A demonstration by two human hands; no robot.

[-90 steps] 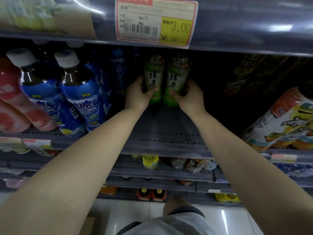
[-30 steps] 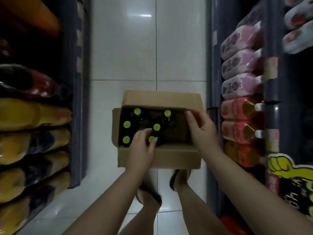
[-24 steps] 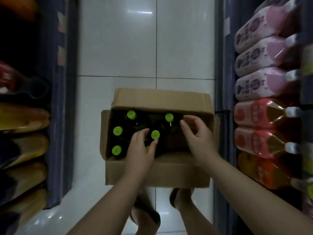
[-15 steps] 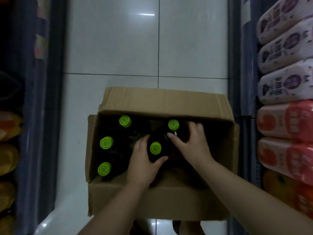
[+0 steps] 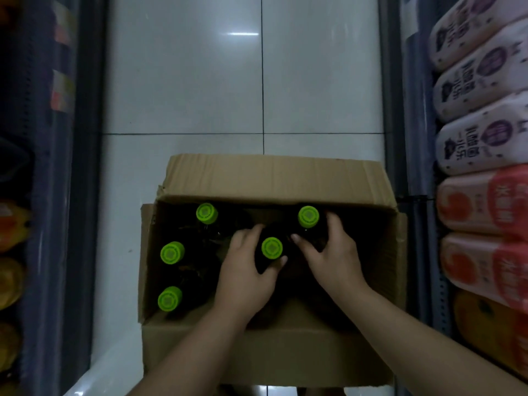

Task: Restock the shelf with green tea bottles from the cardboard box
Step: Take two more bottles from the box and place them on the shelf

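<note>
Inside the open brown cardboard box (image 5: 274,178) on the floor, the left hand (image 5: 245,270) is curling its fingers around a dark, green-capped tea bottle (image 5: 271,248) while the right hand (image 5: 331,252) is wrapping another bottle (image 5: 308,217) near the box's far wall — full, heavy, probably slick plastic, best gripped just below the caps.

The picture was dim, one ceiling light glared on the white floor tiles (image 5: 243,33), and the shelves (image 5: 411,110) bent at both side edges.

Matt brown corrugated cardboard box (image 5: 274,350), creased at the flap beyond both hands. Smooth green plastic caps (image 5: 272,248) on dark bottles. Glossy white floor tiles (image 5: 183,81) reflect light; shiny plastic wrappers (image 5: 483,144) right of the hands.
</note>
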